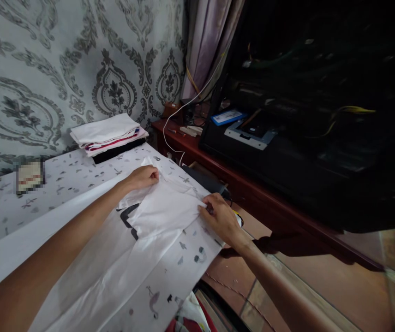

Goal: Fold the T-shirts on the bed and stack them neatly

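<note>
Bare forearms (69, 249) are seen entering from seven and five o'clock, and a white garment (164, 210) is spread between them, from the middle toward seven o'clock, on a surface (178, 281) covered in small printed shapes. A dark mark (125, 216) is shown on the garment, partly covered by a folded flap. By the left hand (145, 177), at nine o'clock of the middle, the garment's far part is gripped with curled fingers. By the right hand (221, 219), at five o'clock, the flap's edge is pinched between thumb and fingers.

At ten o'clock a stack of folded cloths (109, 127) is set near the grey-patterned wall (45, 60). At nine o'clock a small item (30, 177) is blurred beyond naming. Near twelve o'clock a pale purple curtain (206, 41) is hung, crossed by a white cable (164, 129). Toward three o'clock a large black object (322, 152) is carried by a dark red wooden stand (249, 189); a flat blue piece (228, 116) is seen at one o'clock. Tiled floor (308, 281) is shown at four o'clock, red and white cloth (194, 313) at six.
</note>
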A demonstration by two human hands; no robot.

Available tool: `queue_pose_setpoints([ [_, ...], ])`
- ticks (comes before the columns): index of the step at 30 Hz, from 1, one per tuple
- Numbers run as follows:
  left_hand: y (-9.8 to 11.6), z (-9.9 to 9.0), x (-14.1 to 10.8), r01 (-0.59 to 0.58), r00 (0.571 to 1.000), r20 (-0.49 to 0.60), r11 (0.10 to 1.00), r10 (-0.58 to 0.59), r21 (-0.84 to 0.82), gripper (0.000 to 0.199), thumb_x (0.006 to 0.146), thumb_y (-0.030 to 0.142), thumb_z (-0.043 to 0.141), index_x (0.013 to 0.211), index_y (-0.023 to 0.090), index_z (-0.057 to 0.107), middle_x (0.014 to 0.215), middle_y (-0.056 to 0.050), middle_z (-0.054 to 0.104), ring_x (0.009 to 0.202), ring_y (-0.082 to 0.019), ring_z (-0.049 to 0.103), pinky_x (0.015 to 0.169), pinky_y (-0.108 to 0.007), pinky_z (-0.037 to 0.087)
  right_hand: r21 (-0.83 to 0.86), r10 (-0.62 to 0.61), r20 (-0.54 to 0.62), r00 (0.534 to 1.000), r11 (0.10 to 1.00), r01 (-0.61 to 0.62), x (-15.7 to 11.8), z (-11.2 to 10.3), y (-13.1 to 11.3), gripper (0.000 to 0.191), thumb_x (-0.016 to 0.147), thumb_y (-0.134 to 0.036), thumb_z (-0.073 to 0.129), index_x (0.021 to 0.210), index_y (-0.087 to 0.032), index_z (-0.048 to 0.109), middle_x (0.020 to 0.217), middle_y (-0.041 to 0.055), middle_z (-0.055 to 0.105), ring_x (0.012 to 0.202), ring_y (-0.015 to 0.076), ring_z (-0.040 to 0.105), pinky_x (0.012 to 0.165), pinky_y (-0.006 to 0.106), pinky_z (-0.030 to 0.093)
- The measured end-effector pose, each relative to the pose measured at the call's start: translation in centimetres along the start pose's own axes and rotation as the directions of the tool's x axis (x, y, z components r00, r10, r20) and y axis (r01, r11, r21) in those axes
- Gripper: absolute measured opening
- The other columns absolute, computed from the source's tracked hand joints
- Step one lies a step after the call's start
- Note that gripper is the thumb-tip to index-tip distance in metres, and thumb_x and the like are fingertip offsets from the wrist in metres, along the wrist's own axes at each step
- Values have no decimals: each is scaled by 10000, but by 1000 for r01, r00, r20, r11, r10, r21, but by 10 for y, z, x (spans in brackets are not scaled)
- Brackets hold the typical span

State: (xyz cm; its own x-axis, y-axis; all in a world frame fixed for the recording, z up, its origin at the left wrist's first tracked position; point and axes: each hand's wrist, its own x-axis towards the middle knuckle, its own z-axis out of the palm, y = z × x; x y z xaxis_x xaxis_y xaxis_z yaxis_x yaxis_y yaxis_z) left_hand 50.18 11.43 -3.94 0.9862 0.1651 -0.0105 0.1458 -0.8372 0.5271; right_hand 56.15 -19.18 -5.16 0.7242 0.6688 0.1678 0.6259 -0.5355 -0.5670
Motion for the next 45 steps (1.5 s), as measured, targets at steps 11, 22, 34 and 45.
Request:
queue_pose_setpoints([
  [11,2,4,-1,12,999,-44,1000,-11,11,34,790,185,596,796,199,626,829,-8,658,747,-167,574,674,-287,398,49,-33,3,999,998,33,1,0,4,118,841,-291,530,754,-214,551,854,27,550,672,151,520,648,290,399],
  [22,10,9,-10,-2,992,-125,994,16,108,79,844,161,548,796,219,571,843,-6,652,778,-181,582,686,-301,393,48,-69,11,998,996,69,4,-3,8,133,817,-240,532,688,-214,512,835,32,541,671,152,512,666,293,418],
  [34,71,36,-7,-181,980,-82,983,183,25,132,900,184,510,862,214,633,905,-40,660,908,-215,608,839,-345,471,137,-53,44,998,989,47,8,-16,5,176,854,-182,522,896,-203,691,873,29,596,699,139,587,645,265,444],
  [45,104,65,9,-36,996,-83,999,34,-22,107,834,161,587,755,203,646,896,-68,698,941,-248,620,863,-372,485,80,-85,100,991,994,77,9,-12,10,147,870,-225,528,748,-196,605,861,25,554,692,140,527,691,285,431],
])
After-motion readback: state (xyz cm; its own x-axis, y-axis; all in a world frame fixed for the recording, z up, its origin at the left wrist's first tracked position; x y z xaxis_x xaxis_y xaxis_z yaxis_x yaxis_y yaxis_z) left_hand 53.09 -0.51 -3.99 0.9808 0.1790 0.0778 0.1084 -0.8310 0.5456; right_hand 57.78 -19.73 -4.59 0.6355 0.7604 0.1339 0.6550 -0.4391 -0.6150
